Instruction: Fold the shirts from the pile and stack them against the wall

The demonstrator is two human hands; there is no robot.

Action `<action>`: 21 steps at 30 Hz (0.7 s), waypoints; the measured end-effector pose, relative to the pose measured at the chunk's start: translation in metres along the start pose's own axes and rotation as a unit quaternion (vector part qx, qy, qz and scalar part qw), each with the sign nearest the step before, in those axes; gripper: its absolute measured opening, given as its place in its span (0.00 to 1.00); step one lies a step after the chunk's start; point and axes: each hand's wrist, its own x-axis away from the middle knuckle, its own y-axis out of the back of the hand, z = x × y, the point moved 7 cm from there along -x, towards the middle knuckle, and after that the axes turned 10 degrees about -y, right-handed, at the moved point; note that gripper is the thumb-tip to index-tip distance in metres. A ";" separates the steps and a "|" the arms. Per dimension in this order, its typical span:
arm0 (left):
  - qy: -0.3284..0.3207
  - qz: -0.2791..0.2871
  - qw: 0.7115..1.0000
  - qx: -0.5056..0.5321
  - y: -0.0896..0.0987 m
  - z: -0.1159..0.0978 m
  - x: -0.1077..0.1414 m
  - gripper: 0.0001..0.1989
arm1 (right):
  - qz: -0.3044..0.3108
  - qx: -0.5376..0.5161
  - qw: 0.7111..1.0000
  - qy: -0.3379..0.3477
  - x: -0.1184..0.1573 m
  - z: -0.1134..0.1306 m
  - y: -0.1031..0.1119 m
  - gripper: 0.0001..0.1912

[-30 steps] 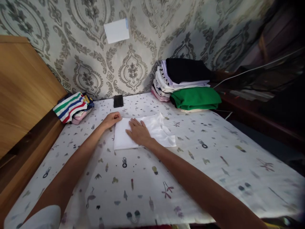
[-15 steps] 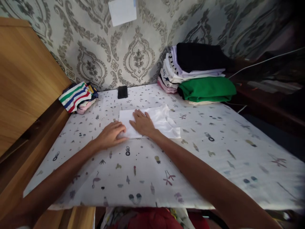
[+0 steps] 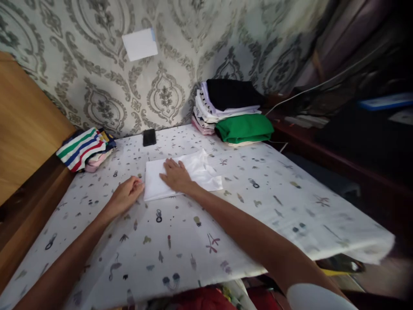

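Note:
A folded white cloth [image 3: 196, 165] lies on the table, smooth at its left end and rumpled toward the right. My right hand [image 3: 176, 175] rests flat on it, fingers spread, near the middle. Just left of the cloth's edge, my left hand [image 3: 126, 196] hovers at or on the patterned sheet with its fingers curled in. Whether anything sits inside those curled fingers is too small to tell.
At the back left is a pile with a striped cloth [image 3: 82, 148]. A black phone [image 3: 149, 137] lies by the wall. Folded clothes, including a black one [image 3: 232, 94] and a green one [image 3: 245, 128], are stacked back right. A wooden panel [image 3: 29, 129] borders the left.
The view has turned to the right. My left hand has drawn away from the cloth's left end and its fingers have curled. My right hand still lies on the cloth.

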 end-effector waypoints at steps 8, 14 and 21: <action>0.225 0.043 0.957 0.178 -0.026 0.006 -0.034 0.15 | -0.065 -0.205 0.976 -0.045 0.007 -0.013 0.039 0.24; 0.140 0.000 0.956 0.259 -0.010 -0.040 -0.065 0.16 | 0.018 -0.589 0.789 -0.177 0.024 -0.076 0.048 0.30; -0.040 0.052 0.929 0.365 -0.062 -0.153 -0.108 0.21 | 0.106 -0.795 0.575 -0.164 0.041 -0.121 0.052 0.35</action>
